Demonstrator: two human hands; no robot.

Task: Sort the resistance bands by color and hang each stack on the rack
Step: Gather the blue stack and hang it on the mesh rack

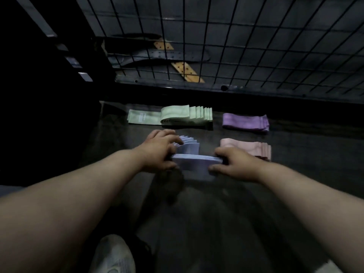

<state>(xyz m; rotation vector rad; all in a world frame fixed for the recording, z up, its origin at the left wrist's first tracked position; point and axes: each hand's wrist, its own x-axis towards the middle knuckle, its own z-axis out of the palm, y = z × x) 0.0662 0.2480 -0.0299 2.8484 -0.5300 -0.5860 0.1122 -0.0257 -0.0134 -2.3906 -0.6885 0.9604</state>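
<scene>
**Lilac stack gripped at both ends**

The pale lilac stack (194, 163) of resistance bands sits low over the dark floor (216, 213), in front of the wire rack (236, 46). The left hand (157, 150) curls round its left end, where band ends fan upward. The right hand (234, 164) pinches the right end. Farther back lie a green stack (177, 116) and a purple stack (246, 122); a pink stack (254, 147) lies just beyond the right hand. Dark belts (157, 54) lie behind the rack.
</scene>
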